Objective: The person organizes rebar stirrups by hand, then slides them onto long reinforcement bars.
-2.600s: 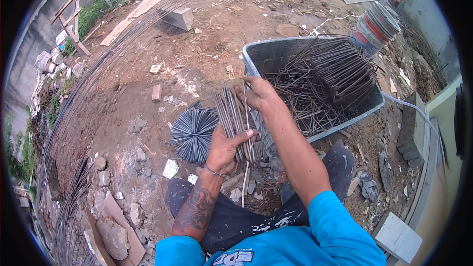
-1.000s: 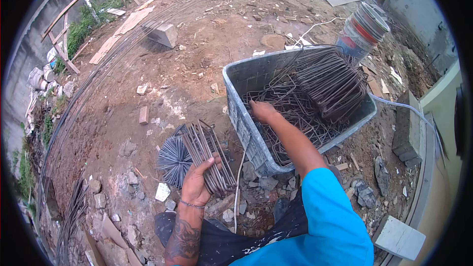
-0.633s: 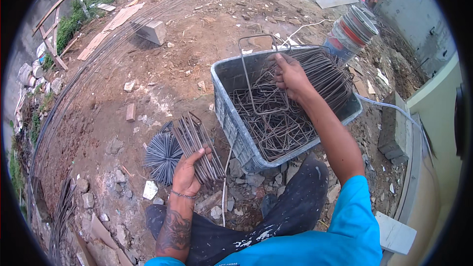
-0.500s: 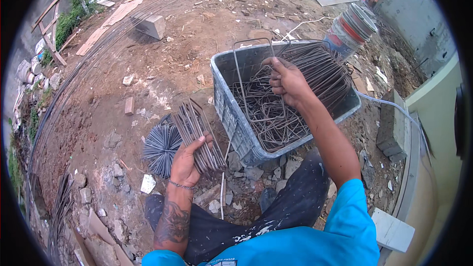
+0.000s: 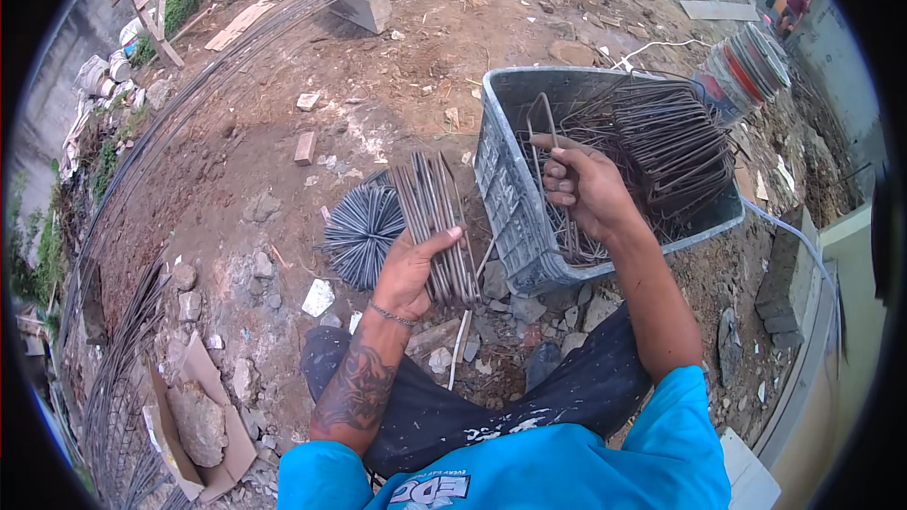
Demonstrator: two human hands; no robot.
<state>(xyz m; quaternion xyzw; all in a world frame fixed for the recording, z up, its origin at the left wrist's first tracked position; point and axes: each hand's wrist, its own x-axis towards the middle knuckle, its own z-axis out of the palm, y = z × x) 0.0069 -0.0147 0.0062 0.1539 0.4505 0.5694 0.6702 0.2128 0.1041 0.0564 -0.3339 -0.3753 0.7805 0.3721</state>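
Observation:
My left hand point(image 5: 408, 272) is closed round a bundle of rebar stirrups point(image 5: 436, 217), thin bent steel rods stacked side by side, thumb across them. My right hand point(image 5: 593, 191) grips a single rebar stirrup point(image 5: 542, 115) above the grey plastic crate point(image 5: 522, 212), its index finger stretched along the top. The lower part of that stirrup is hard to tell from the steel behind it. Inside the crate, a neat stack of stirrups point(image 5: 673, 137) lies at the right. On the ground beside my left hand is a round bundle of grey wire ties point(image 5: 354, 234).
Stacked buckets point(image 5: 742, 74) stand behind the crate. A concrete block point(image 5: 364, 8) lies far off, a brick piece point(image 5: 305, 147) nearer. Long steel bars point(image 5: 179, 118) curve along the left. Rubble surrounds my legs, with a wall point(image 5: 846, 321) at the right. Another person point(image 5: 796, 8) is far right.
My right hand has drawn the stirrup nearer to me across the crate and turned it, so its frame looks narrower. My left hand still holds its bundle. The view has swung left.

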